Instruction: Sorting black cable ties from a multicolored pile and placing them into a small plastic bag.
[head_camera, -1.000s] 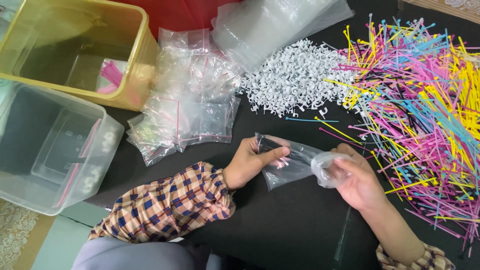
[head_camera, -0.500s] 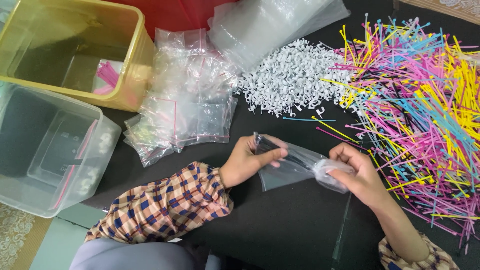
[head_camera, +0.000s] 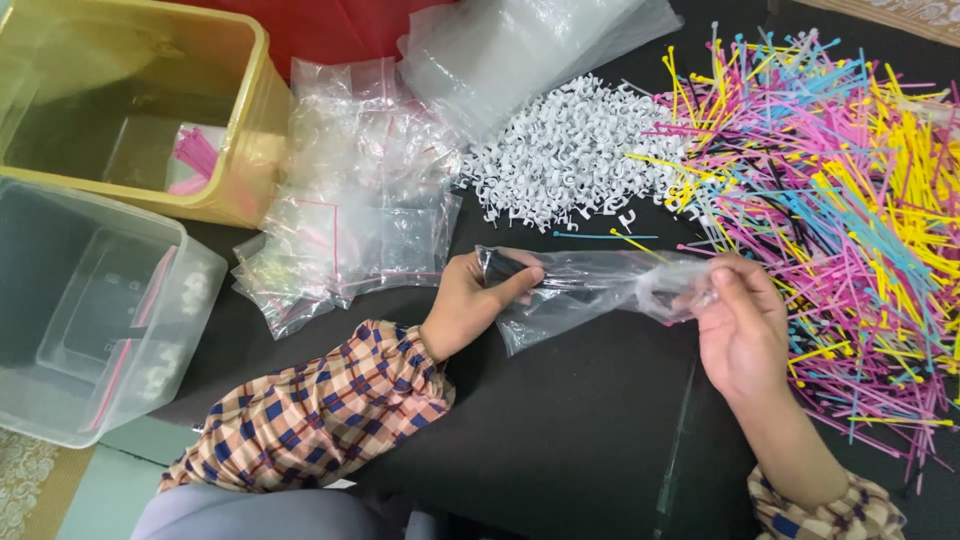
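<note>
Far left, a clear plastic tub sits beside a yellow tub that has something pink lying at its bottom. Next across the black counter, a loose pile of small clear zip bags spreads out, just above the plaid sleeve.

Now the left hand: its grip is closed, thumb pinched down over the near end of a clear plastic bag, which looks to have something dark bunched at that end. The bag runs almost level from there, long axis left to right, lifted just off the counter and stretched between both hands. Above it lies a heap of small white clips, and a larger stack of clear bags sits at the top edge.

On to the right hand: fingers curled shut around the bag's other end, where the plastic is gathered and crumpled. So each hand has one end; the bag's middle hangs free between them, about as close to one hand as the other.

Far right, a big tangle of coloured cable ties in pink, yellow, blue and black fans out, reaching just past the right hand's knuckles. One blue tie lies alone, just above the bag.
</note>
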